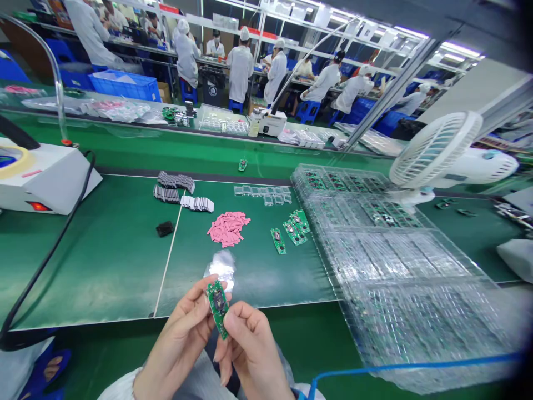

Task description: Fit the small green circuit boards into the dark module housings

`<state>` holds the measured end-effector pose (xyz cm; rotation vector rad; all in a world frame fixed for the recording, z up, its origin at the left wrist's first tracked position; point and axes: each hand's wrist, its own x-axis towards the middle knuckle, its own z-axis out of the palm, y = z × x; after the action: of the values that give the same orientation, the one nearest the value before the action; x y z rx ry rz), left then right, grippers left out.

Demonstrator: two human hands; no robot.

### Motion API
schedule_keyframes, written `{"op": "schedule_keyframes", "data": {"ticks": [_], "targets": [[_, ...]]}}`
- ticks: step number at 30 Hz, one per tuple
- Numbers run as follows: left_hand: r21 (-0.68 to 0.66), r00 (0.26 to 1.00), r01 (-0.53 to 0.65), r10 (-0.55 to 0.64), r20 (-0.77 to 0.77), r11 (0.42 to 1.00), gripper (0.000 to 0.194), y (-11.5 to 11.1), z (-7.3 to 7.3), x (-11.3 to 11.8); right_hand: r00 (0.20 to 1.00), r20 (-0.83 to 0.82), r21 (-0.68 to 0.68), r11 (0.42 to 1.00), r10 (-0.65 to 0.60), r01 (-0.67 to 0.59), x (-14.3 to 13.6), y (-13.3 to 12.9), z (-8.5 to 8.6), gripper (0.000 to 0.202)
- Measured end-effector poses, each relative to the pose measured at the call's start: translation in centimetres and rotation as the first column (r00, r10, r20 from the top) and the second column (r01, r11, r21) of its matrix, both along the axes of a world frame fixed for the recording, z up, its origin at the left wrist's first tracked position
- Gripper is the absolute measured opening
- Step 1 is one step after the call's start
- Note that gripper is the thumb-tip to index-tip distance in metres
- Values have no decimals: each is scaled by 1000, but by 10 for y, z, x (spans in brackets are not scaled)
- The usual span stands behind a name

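Note:
A small green circuit board [217, 309] is held up in front of me, just over the near edge of the bench. My left hand [188, 325] grips its upper left side between thumb and fingers. On its lower right edge, the thumb and fingers of my right hand [249, 339] are pinched. Behind the board lies a shiny clear plastic bag [224, 265], partly covered by my fingers. Farther back is a heap of pink strips [229, 228]. To its right, several more green circuit boards [295, 228] lie on the green mat.
Stacked clear plastic trays [400, 261] holding boards fill the right, beside a white fan [437, 153]. Rows of grey-white pieces [175, 182], a black piece [165, 228] and clear plastic frames [263, 192] lie behind. A white machine [50, 178] with a black cable stands left. Co-workers sit beyond.

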<state>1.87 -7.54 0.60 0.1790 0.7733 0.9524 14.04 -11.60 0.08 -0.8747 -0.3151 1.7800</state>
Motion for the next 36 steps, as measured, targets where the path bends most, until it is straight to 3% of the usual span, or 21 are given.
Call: {"op": "schedule_keyframes", "data": {"ticks": [12, 22, 29, 36], "targets": [[42, 996, -14, 17, -82, 999, 33, -1, -3, -5, 999, 28, -5, 1000, -20, 20, -4, 1, 3, 37], [-28, 996, -38, 35, -76, 999, 36, -1, 2, -4, 997, 40, -15, 998, -64, 65, -13, 1, 1, 38], [88, 975, -69, 86, -207, 994, 38, -6, 6, -6, 997, 35, -47, 997, -64, 65, -16, -2, 5, 41], [128, 952, -71, 105, -289, 989, 43, -6, 11, -5, 997, 77, -70, 997, 30, -25, -10, -1, 3, 42]]}}
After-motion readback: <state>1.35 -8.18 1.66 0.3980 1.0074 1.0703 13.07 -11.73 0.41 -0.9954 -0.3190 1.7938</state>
